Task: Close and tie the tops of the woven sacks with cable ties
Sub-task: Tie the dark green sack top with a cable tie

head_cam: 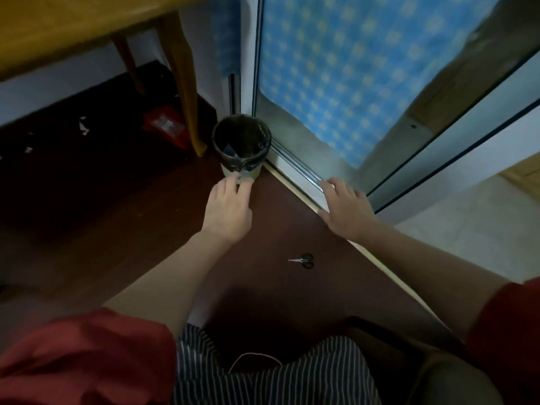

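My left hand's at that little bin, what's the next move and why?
Probably draw the small round black-lined bin toward you: the fingers of your left hand touch its pale wall, and it stands in the corner beside the door track.

Daylight is filtering through the patterned door [336,68], the floor [117,217] is sinking into shadow, and edges are bending softly.

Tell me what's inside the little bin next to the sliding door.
A black liner bag lines the bin, folded over its rim. A small dark bluish scrap lies near the front. The bottom is too dark to make out the rest.
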